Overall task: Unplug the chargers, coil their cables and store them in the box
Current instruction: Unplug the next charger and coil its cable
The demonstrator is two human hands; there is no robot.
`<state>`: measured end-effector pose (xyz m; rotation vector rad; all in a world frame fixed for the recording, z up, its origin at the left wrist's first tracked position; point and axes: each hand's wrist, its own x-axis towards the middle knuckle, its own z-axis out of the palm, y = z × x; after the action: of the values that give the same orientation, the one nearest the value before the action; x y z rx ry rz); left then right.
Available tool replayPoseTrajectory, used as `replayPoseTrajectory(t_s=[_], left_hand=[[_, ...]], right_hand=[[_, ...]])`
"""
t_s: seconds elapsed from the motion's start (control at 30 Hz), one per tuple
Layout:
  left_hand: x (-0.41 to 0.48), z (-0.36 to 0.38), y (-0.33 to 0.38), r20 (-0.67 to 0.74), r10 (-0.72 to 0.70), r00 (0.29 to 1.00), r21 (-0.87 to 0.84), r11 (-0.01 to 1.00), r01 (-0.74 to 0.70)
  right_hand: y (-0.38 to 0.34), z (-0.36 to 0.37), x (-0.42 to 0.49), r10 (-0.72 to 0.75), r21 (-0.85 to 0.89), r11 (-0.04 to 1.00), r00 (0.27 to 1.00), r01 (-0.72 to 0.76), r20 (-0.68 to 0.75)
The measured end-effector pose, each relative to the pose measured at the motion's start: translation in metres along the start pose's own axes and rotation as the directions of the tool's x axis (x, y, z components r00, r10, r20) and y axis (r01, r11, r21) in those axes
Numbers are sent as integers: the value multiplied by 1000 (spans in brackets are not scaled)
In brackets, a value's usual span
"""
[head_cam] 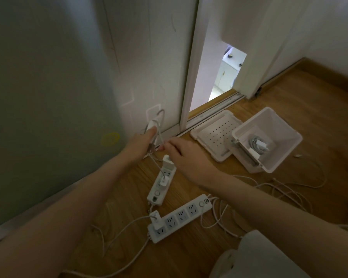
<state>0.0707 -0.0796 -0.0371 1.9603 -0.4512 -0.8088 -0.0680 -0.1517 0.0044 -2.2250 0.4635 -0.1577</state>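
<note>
The wall (48, 97) in front of me is big and grey-white. The wooden floor (189, 257) runs under everything.

The white box (285, 137) sits on the floor, off to my right. It is open. One charger with a coiled cable (259, 146) lies inside it at the bottom. The flat lid (213, 135) with little holes lies right beside the box, touching it.

A long power strip (181, 217) lies near me. One plug (156, 218) sits in the end of it. A short power strip (161, 183) lies a bit farther away, pointing at the wall. It has a big white charger (168, 161) at its far end and a small plug (164, 180) in the middle.

Loose white wires (279, 189) lie in a messy heap on the floor to the right.

My left hand (141, 145) is down by the wall socket (154, 113). Its fingers are curled round a white wall charger (152, 127). I cannot tell if the wall charger is in the socket or out.

My right hand (181, 153) is just beside my left one. Its fingertips are bunched close together at the thin cable (161, 137) that hangs from the wall charger. It is blurry there, so I cannot tell if they pinch it.
</note>
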Motion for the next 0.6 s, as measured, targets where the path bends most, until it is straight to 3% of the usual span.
replayPoseTrajectory(t_s=[0.1,0.2,0.4,0.6], left_hand=[[-5,10,9,63,-86,994,-384,918,104],[-11,12,14,118,-33,992,-541,836,93],[-14,7,13,283,26,959,-649,741,172],[-17,15,10,315,70,946,-642,750,158]], right_hand=[[2,12,-5,-15,-33,999,996,18,90],[8,14,-5,-8,-64,998,990,18,142],[24,8,1,-56,-124,990,989,73,135],[40,4,4,-39,-222,972,986,74,160]])
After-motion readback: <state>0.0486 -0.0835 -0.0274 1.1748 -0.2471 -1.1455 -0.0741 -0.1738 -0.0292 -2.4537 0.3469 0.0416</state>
